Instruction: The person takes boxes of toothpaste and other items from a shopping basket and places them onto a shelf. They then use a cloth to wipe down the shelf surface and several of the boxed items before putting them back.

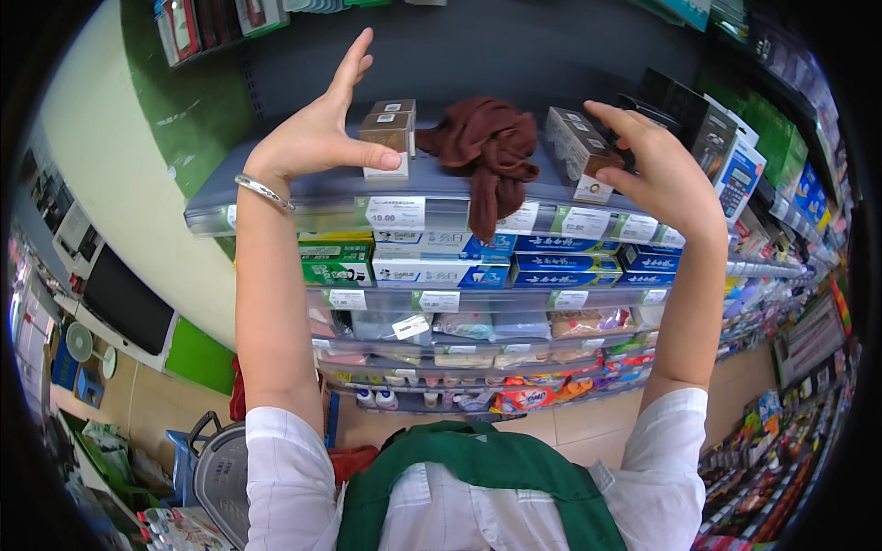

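Observation:
My left hand, with a silver bracelet at the wrist, is raised with fingers spread. Its thumb lies in front of two brown-and-white boxes on the grey shelf; whether it touches them I cannot tell. A crumpled dark brown cloth lies in the middle, one end hanging over the shelf's front edge. My right hand curves beside a row of several similar boxes, thumb near the front one, fingers apart. Contact there is unclear.
Price labels line the shelf edge. Toothpaste boxes fill the shelf below, above shelves of packaged goods. A boxed calculator stands at right. Hanging packages are at upper left. A grey basket is at lower left.

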### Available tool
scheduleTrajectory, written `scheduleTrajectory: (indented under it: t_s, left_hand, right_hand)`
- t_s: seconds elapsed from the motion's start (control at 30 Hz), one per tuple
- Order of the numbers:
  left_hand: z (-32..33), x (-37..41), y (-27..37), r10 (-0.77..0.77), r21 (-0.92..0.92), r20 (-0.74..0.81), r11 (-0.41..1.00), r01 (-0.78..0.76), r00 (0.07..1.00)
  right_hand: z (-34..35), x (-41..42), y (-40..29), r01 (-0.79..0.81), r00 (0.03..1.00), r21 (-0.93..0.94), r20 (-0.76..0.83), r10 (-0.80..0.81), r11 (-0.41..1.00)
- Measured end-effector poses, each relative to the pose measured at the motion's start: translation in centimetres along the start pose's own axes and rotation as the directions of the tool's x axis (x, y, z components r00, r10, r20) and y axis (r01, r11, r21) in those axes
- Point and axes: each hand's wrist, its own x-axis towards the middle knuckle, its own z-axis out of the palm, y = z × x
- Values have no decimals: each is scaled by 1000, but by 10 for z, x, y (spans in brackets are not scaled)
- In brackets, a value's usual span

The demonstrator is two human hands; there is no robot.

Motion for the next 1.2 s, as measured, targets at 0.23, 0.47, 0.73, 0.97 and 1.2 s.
scheduleTrajectory:
  t_s: [0.23,0.47,0.73,0.97,1.2]
  left_hand:
    - [2,-9,-11,-215,55,-73,974,219,974]
    - [37,-23,10,-248,75,-274,958,278,929]
    - [48,-31,4,-66,151,-453,977,149,889]
    - [101,-32,30,159,64,-579,987,-149,800]
    - [119,-22,36,255,219,-651,965,-144,715]
  right_hand:
    - [33,23,-45,246,956,23,-171,-238,969]
    - [71,45,-55,-20,998,-83,-58,15,996]
    - [94,61,-44,145,839,-66,-521,-158,987]
    - [105,50,-53,184,722,714,-565,401,675]
    - [117,26,-85,443,683,306,-724,-96,843]
